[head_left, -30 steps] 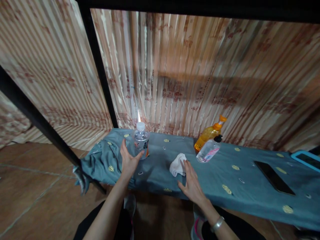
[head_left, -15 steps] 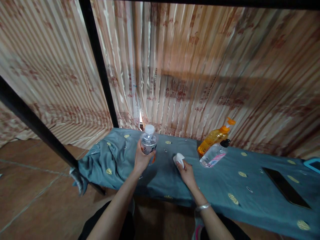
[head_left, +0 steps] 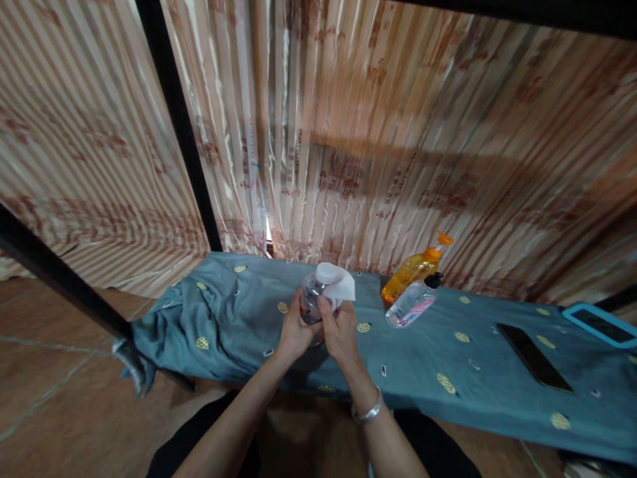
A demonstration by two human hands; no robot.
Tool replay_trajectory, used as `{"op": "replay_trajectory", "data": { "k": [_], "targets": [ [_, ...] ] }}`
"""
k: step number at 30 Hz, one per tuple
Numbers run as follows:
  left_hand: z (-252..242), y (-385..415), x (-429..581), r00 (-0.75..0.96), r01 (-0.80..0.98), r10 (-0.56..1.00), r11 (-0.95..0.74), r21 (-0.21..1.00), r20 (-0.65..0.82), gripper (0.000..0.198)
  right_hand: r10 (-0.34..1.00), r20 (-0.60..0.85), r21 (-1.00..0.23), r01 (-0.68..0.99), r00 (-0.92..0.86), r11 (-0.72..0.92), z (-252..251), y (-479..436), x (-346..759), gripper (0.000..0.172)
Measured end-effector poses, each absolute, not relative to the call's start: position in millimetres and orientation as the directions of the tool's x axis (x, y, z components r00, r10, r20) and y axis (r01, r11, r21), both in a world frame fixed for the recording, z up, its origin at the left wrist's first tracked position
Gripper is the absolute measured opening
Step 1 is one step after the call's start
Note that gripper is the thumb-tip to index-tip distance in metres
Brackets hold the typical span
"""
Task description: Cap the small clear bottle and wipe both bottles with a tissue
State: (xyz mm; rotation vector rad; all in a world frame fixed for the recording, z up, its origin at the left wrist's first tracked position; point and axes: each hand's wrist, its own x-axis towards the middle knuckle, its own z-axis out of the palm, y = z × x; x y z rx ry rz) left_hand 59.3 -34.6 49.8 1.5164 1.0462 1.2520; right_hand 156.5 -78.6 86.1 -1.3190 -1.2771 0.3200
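Observation:
My left hand [head_left: 294, 337] is wrapped round a clear plastic bottle [head_left: 311, 290] with a white cap, held upright over the cloth-covered bench. Against the bottle's right side, my right hand [head_left: 340, 332] presses a white tissue [head_left: 342, 287], its thumb toward the front. Part of the tissue sticks out to the right near the cap. The lower part of the bottle is mostly hidden by my hands. To the right lie a pump bottle of orange liquid [head_left: 409, 277] and a clear bottle with a black cap [head_left: 412, 304], both leaning over.
A grey-blue cloth with yellow prints [head_left: 428, 358] covers the bench. Toward its right end lie a black phone [head_left: 533, 357] and a blue-framed object [head_left: 602, 325]. Dark metal posts [head_left: 179, 126] stand at the left, and a striped curtain [head_left: 348, 133] hangs behind.
My right hand has brought the tissue left and up against the capped bottle. The left hand has shifted the bottle slightly right. The view has turned a little right.

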Motion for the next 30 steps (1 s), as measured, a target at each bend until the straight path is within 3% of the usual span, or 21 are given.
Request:
{"op": "replay_trajectory", "data": {
  "k": [5,8,10,13,17,20,22,24,30],
  "targets": [
    [42,-34,55,0.199,0.068,0.944,-0.280,0.958,0.262,0.084,0.859,0.424,-0.904,0.188,0.285,0.384,97,-50,177,0.060],
    [38,-33,55,0.225,0.062,0.930,-0.310,0.949,0.290,0.087,0.960,0.249,-0.968,0.007,0.125,0.250,112,-29,192,0.068],
    [37,-34,56,0.240,0.067,0.920,-0.333,0.941,0.309,0.085,0.977,0.159,-0.982,-0.083,0.142,0.172,118,-22,195,0.068],
    [36,-34,59,0.213,0.081,0.907,-0.388,0.918,0.365,0.080,0.943,0.168,-0.980,-0.051,0.287,0.190,120,-31,186,0.062],
    [30,-32,62,0.137,0.083,0.904,-0.418,0.904,0.405,0.080,0.822,0.273,-0.962,0.133,0.500,0.239,107,-67,159,0.055],
    [24,-32,63,0.138,0.067,0.881,-0.465,0.883,0.453,0.080,0.770,0.335,-0.932,0.313,0.542,0.184,93,-88,140,0.051],
    [21,-36,61,0.155,0.088,0.861,-0.500,0.862,0.484,0.082,0.766,0.352,-0.924,0.332,0.539,0.191,87,-92,137,0.050],
    [23,-41,58,0.185,0.131,0.859,-0.503,0.854,0.478,0.086,0.770,0.344,-0.930,0.306,0.538,0.203,83,-89,145,0.048],
    [42,-46,45,0.249,0.108,0.898,-0.399,0.911,0.364,0.075,0.851,0.263,-0.952,-0.022,0.455,0.306,75,-58,183,0.050]
  ]
}}
